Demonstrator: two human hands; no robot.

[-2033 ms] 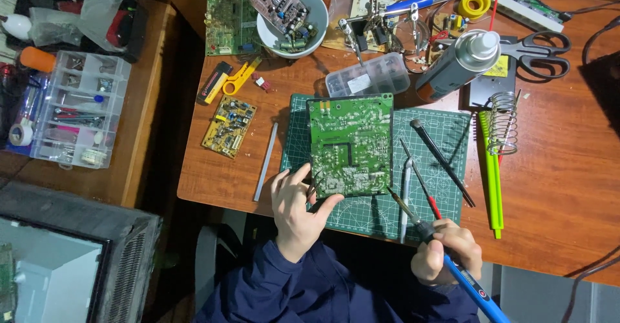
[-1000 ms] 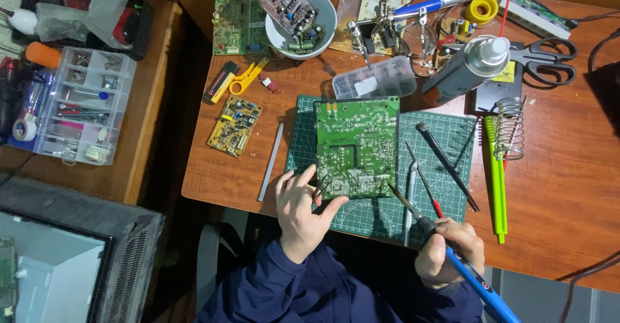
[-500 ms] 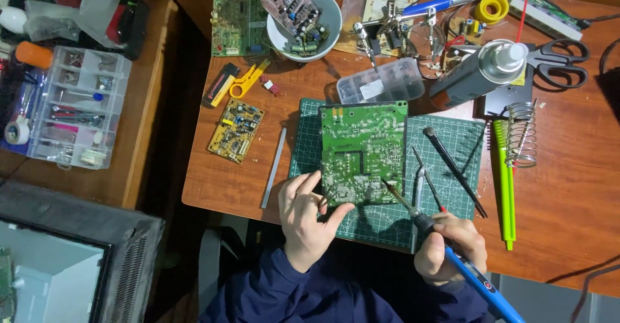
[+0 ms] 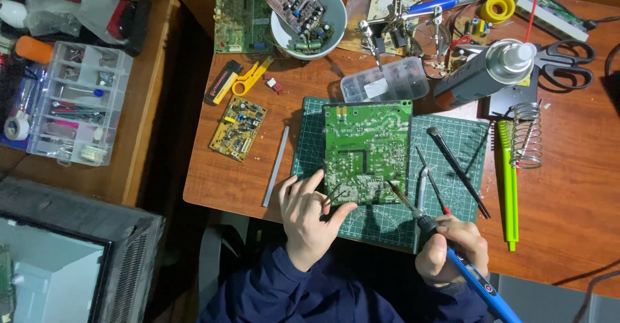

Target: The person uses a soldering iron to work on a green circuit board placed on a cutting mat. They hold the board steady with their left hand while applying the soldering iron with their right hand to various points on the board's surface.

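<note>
The left hand (image 4: 309,218) is laid palm-down at the near edge of the green gridded cutting mat (image 4: 452,143), fingers curled, with thin dark metal tweezers (image 4: 333,196) pinched between thumb and forefinger. The tweezer tips are pointed at the near-left corner of the green rectangular circuit board (image 4: 367,152), which is set solder-side up on the left half of the mat, near the front edge of the reddish-brown wooden worktop (image 4: 568,187). The right hand (image 4: 451,250) is closed in a pen-like grip around the black-and-blue soldering iron (image 4: 445,242), held just beyond the mat's near edge. The iron is slanted up and to the left, and its tip is brought to the near-right corner of the board; whether the tip is actually touching the solder cannot be made out. Both wrists are covered by dark navy sleeves (image 4: 284,297). The rear end of the iron's handle is cut off by the lower frame edge. Beside the board, on the right half of the mat, a black-handled probe (image 4: 460,173) and slim silver tweezers (image 4: 421,187) are laid. A small yellow circuit board (image 4: 237,129) is left near the worktop's left edge. The fine components on the green board are too small to be told apart.
</note>
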